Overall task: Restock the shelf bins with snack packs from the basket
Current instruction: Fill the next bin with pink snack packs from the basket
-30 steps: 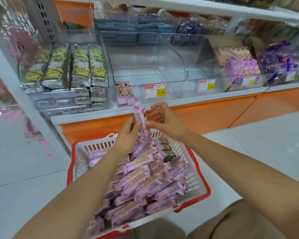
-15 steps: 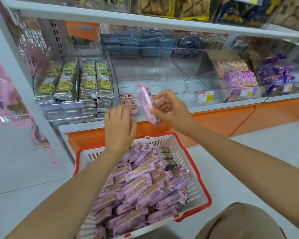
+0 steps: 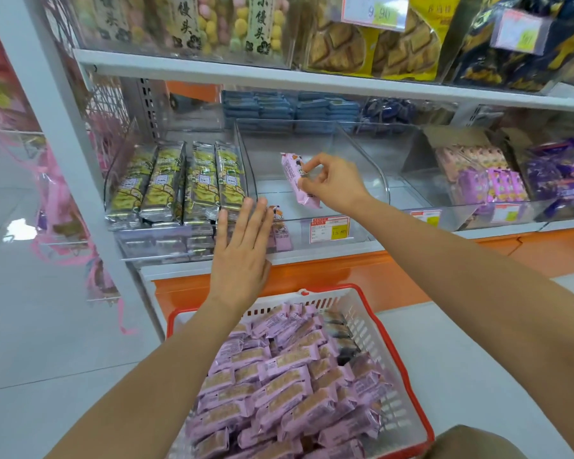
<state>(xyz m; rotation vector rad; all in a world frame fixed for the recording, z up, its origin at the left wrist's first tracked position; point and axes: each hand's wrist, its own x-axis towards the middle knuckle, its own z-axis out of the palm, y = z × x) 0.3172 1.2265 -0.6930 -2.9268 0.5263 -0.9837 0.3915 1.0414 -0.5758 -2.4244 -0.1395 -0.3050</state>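
Our right hand pinches a pink pack, tilted, over the floor of the clear bin. Our left hand is flat with fingers straight at the bin's front left corner, above the basket heaped with more packs.

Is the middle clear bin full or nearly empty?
Nearly empty: the bin shows bare floor, with just a few pink packs at its front left.

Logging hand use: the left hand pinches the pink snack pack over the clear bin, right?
No. The head view shows the right hand pinching the pink foil snack pack over the clear plastic bin; the left hand is flat, holding nothing.
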